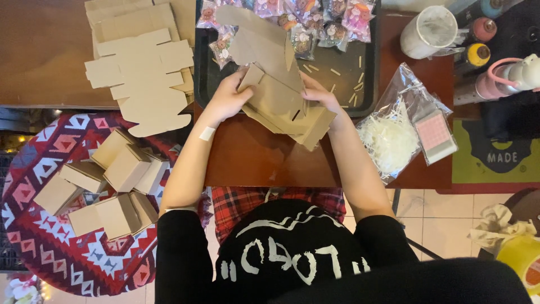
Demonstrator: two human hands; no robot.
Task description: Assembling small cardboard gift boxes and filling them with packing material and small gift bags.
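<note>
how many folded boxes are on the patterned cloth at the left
About 6, clustered on the red patterned cloth: three upper ones, two at the left, one big at the bottom. Overlaps may hide more.

Cardboard boxes and clear packets are lying all around our worktable.

We are holding a half-folded brown cardboard box (pixel 281 98) between our left hand (pixel 228 98) and right hand (pixel 318 93), above the dark tray (pixel 349 84). Flat box blanks (pixel 143 79) are piling up on the table to our left, and finished brown boxes (pixel 112 186) are sitting on the red patterned stool below them. Small clear packets with colourful figures (pixel 315 19) are crowding the tray's far edge. To our right, a clear plastic bag of white shredded filling (pixel 394 135) is lying open, with a flat pink-and-white packet (pixel 434 134) resting on it.
</note>
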